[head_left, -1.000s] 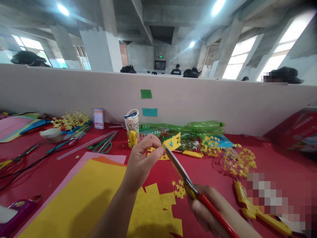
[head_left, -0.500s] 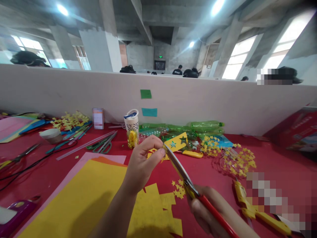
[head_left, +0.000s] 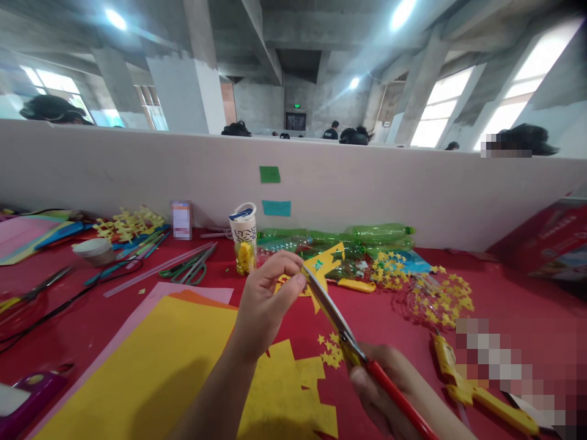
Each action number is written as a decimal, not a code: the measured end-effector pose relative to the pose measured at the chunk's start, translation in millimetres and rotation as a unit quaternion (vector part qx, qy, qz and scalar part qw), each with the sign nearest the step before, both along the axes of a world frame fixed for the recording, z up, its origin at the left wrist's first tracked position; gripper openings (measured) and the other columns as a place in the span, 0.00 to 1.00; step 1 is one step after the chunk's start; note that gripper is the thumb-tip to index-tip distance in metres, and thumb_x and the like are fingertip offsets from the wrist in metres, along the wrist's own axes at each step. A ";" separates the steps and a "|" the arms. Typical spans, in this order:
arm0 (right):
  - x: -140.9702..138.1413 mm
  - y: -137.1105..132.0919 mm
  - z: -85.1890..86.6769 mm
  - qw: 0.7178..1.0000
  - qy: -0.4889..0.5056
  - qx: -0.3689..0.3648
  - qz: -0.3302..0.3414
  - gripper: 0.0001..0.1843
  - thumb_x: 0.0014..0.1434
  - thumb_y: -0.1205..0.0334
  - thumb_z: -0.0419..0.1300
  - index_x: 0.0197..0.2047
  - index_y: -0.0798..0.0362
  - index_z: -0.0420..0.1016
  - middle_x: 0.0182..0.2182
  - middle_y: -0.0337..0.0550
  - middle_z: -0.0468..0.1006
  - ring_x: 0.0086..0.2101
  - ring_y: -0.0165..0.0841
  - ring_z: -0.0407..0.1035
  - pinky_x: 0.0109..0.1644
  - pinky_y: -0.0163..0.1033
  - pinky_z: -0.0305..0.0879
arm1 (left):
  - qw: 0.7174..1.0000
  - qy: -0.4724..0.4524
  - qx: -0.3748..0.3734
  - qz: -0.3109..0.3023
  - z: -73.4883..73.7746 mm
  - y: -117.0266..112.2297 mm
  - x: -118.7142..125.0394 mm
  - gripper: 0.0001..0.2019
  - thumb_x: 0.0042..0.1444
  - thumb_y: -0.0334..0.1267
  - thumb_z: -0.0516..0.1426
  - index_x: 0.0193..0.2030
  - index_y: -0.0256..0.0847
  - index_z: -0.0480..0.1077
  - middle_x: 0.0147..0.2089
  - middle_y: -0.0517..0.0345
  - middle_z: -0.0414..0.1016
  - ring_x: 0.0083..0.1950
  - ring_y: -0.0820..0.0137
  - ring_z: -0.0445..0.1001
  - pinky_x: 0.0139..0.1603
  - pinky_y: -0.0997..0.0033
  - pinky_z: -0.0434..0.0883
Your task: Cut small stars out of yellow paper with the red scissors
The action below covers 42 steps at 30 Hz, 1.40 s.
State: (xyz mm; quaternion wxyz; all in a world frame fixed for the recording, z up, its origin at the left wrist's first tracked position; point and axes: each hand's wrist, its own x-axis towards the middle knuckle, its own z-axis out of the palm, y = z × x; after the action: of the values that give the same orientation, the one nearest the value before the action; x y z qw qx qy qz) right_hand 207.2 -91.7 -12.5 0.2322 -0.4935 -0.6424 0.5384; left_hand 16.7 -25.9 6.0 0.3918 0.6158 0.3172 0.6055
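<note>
My left hand [head_left: 265,299] is raised over the red table [head_left: 92,318], fingers pinched on a small yellow paper piece [head_left: 324,264] with star-shaped holes cut in it. My right hand [head_left: 389,394] sits low at the right and grips red-handled scissors [head_left: 342,327]; their blades reach up and left into the paper piece. Below them lie small yellow cut-out stars [head_left: 332,351] and a large yellow sheet [head_left: 151,373] with a notched edge.
Green plastic bottles [head_left: 348,241] lie by the white partition [head_left: 137,177], next to a white cup [head_left: 244,235]. More yellow stars [head_left: 440,296] are scattered at right, near a yellow glue gun [head_left: 463,385]. Green scissors [head_left: 192,267], cables and coloured sheets lie at left. Other people sit beyond the partition.
The yellow paper piece has been turned in my left fingers and now shows a more jagged, cut outline at the scissor blades. Both hands have stayed in about the same place.
</note>
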 end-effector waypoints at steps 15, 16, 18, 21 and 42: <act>-11.5 -5.6 -10.7 0.996 0.055 -0.041 -0.064 0.30 0.47 0.29 0.54 0.24 0.50 0.59 0.16 0.31 0.56 0.17 0.25 0.54 0.19 0.30 0.50 | 0.998 -0.051 0.005 0.034 -3.8 -5.2 16.0 0.11 0.58 0.30 0.50 0.25 0.40 0.61 0.28 0.61 0.60 0.31 0.73 0.59 0.33 0.73 0.58; -11.6 -5.1 -12.5 0.995 0.062 -0.041 -0.065 0.29 0.47 0.30 0.55 0.24 0.50 0.60 0.16 0.31 0.57 0.17 0.25 0.55 0.20 0.31 0.51 | 0.997 -0.061 -0.005 0.042 -3.8 -5.5 17.5 0.11 0.58 0.30 0.50 0.24 0.40 0.61 0.27 0.62 0.58 0.30 0.74 0.57 0.31 0.73 0.57; -11.6 -3.8 -17.7 0.993 0.079 -0.031 -0.079 0.29 0.47 0.30 0.55 0.24 0.50 0.61 0.14 0.31 0.58 0.15 0.25 0.55 0.19 0.31 0.51 | 0.994 -0.083 -0.035 0.064 -4.5 -5.1 19.3 0.11 0.57 0.30 0.51 0.24 0.40 0.60 0.26 0.63 0.56 0.27 0.75 0.55 0.28 0.74 0.56; -7.9 0.4 -26.1 0.986 0.094 0.002 -0.138 0.29 0.49 0.31 0.54 0.22 0.50 0.59 0.11 0.30 0.58 0.12 0.23 0.51 0.15 0.30 0.45 | 0.991 -0.089 -0.088 0.051 -9.0 1.0 17.7 0.10 0.57 0.32 0.52 0.24 0.40 0.61 0.25 0.64 0.58 0.26 0.76 0.56 0.27 0.75 0.56; 28.0 27.3 -10.5 0.980 0.074 0.042 -0.179 0.25 0.57 0.42 0.53 0.19 0.52 0.59 0.11 0.32 0.63 0.10 0.22 0.54 0.13 0.28 0.49 | 0.932 0.173 -0.250 -0.199 -64.7 42.0 32.9 0.14 0.57 0.44 0.53 0.24 0.39 0.67 0.20 0.60 0.68 0.26 0.72 0.66 0.35 0.71 0.61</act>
State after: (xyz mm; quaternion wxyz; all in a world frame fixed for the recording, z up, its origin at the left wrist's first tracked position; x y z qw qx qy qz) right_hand 235.2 -64.4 -23.0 0.3922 -0.5493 -0.5467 0.4955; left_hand 49.6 16.1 -58.8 0.5844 0.6442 0.3918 0.3000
